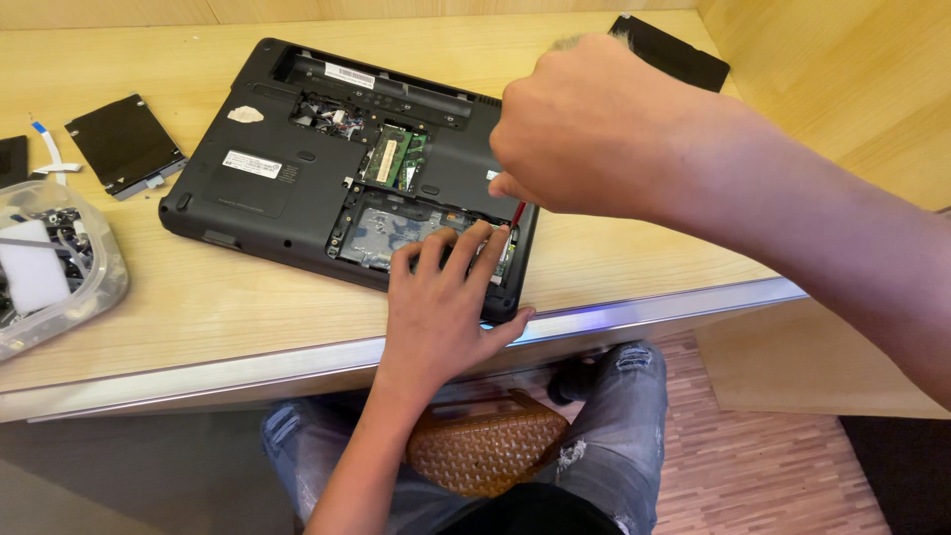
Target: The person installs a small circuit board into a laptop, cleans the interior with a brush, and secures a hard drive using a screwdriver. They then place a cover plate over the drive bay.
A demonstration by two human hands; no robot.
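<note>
The right hand hides most of the red-handled tool and the laptop's two-o'clock corner. At nine o'clock, the plastic tub is cut off; its small contents are unreadable.

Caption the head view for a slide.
Left hand steadies an opened black laptop while right hand works a red-handled tool.

L hand flat, fingers spread, R hand fisted, wrist bent down

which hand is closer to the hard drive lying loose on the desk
Left. The left hand rests on the laptop's near edge, well right of the hard drive; the right hand is farther right still, above the laptop's right end.
</note>
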